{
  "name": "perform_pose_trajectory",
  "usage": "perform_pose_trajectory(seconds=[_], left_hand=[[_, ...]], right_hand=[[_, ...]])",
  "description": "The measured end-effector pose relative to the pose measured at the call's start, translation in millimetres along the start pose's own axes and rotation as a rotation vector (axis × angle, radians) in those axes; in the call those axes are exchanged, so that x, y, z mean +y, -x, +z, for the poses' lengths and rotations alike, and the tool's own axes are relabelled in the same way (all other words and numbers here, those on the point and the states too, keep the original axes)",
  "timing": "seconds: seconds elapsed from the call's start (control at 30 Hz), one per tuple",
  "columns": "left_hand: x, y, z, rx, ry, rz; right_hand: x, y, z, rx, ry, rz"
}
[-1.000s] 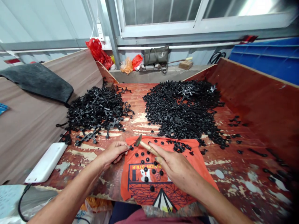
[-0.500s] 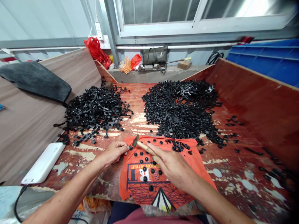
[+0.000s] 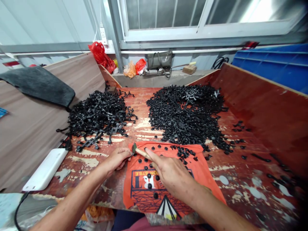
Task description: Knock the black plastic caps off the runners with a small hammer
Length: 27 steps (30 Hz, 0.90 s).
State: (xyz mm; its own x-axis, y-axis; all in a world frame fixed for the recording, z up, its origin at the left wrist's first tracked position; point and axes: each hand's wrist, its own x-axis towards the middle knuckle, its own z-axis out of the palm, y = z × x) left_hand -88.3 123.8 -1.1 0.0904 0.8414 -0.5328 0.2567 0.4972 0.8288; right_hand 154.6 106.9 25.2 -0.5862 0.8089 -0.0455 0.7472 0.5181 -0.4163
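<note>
Orange cloth (image 3: 204, 173), printed, lies flat at the near edge of the scuffed red worktable (image 3: 144, 123). Progress, judged from the layout: work looks partway along. At the left, a heap of joined black parts (image 3: 98, 112) shows links and knobs in one mass; at the right, a wider heap of small black parts (image 3: 185, 115) appears to be mostly separate pieces. Which heap is finished cannot be confirmed, but plenty of material remains in both. On the cloth, round black pieces (image 3: 149, 175) sit singly, spaced apart, with a tighter cluster (image 3: 185, 153) near the far edge. Count not attempted; the right arm covers part of the cloth.

Fingers, left hand (image 3: 121, 158): drawn together, thumb and forefinger pinching a small dark piece (image 3: 133, 154) at the cloth's left edge. Other fingers curl beneath; their contact is hidden. The exact shape of the pinched piece is too small to tell.

Fingers, right hand (image 3: 169, 171): closed round the pale wooden handle of a short tool (image 3: 143, 153), thumb laid along it. The tool's dark head (image 3: 134, 148) is just beside the left fingertips, above the pinched piece; whether head and piece touch cannot be told from this angle
</note>
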Motion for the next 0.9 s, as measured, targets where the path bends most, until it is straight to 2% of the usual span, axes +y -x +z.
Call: perform_pose_trajectory(seconds=[0.13, 0.27, 0.43, 0.73, 0.9], left_hand=[[-6.4, -0.9, -0.2, -0.005, 0.064, 0.025], [-11.8, -2.6, -0.1, 0.001, 0.126, 0.008], [-6.5, 0.1, -0.3, 0.017, 0.211, 0.007], [-3.6, -0.6, 2.7, 0.023, 0.076, 0.008], [-2.1, -4.1, 1.0, 0.041, -0.005, -0.04]], right_hand=[[1.3, 0.3, 0.5, 0.003, -0.041, 0.002], [2.2, 1.3, -3.9, 0.001, -0.245, 0.024], [8.0, 8.3, -13.2, 0.057, -0.466, 0.058], [17.5, 15.4, -9.8, 0.047, -0.409, 0.114], [12.1, 13.8, -12.0, 0.06, -0.379, 0.074]])
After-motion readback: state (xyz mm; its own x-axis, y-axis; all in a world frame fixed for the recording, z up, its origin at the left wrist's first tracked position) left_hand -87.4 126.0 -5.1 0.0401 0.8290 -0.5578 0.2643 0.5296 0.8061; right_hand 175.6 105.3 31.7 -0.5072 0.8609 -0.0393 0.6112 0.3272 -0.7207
